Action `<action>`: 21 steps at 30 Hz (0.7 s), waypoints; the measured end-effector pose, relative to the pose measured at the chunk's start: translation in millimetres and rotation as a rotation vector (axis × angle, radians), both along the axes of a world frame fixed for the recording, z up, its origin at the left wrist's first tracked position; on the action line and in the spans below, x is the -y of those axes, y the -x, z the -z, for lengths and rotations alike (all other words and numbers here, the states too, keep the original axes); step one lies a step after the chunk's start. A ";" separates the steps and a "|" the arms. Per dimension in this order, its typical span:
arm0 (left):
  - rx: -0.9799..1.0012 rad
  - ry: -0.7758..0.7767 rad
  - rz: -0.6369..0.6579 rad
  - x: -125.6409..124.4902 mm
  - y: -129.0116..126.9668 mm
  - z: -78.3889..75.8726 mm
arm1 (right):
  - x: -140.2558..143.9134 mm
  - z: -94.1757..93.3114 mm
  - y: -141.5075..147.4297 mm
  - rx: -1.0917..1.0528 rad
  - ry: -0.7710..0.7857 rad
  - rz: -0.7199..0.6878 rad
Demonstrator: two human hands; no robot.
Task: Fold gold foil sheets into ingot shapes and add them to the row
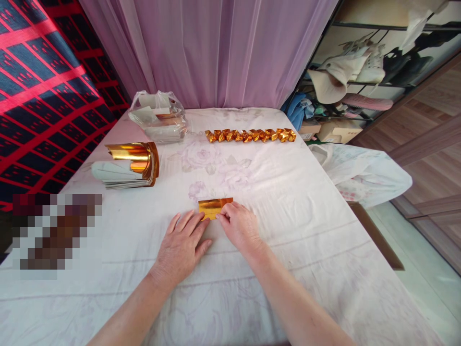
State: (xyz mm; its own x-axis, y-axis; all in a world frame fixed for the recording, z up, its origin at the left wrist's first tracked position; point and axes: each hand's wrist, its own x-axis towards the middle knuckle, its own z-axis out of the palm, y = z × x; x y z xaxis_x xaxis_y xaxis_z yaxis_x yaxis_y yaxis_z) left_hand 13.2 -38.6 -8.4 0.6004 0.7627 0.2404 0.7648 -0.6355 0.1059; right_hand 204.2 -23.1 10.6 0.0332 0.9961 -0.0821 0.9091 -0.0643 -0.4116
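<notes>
A small rectangle of shiny gold foil paper (211,207) lies flat on the cloth-covered table in front of me. My left hand (182,242) rests palm down with fingers spread, its fingertips on the paper's lower left edge. Curled fingers of my right hand (238,222) pinch the paper's right part near the lower edge. Farther back, several folded gold foil pieces (250,136) stand in a long row. To the left is a bent stack of gold foil sheets (133,153) with pale backs.
A clear plastic bag (158,120) with more sheets stands at the table's back left. Along the right are a shelf with shoes (370,65) and a white plastic bag (367,173) beside the table edge. A purple curtain (216,53) hangs behind. A blurred patch covers the left edge.
</notes>
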 end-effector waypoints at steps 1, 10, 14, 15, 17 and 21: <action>-0.002 -0.002 0.001 -0.1 0.3 0.1 | -0.2 -0.4 -2.0 0.002 0.009 0.010; 0.017 -0.023 0.006 -0.4 2.2 1.8 | -6.7 -6.9 -25.6 -0.014 0.114 0.072; 0.033 -0.023 0.009 -0.3 2.1 2.1 | -9.5 -12.0 -35.1 -0.026 0.171 0.104; 0.032 -0.021 0.008 -0.2 1.9 2.2 | -9.9 -12.8 -36.3 -0.026 0.177 0.109; 0.025 -0.016 0.002 -0.1 1.6 2.2 | -10.2 -13.8 -37.2 -0.026 0.183 0.113; -0.003 -0.017 -0.003 0.0 -0.2 1.6 | -10.3 -13.7 -36.7 -0.032 0.184 0.112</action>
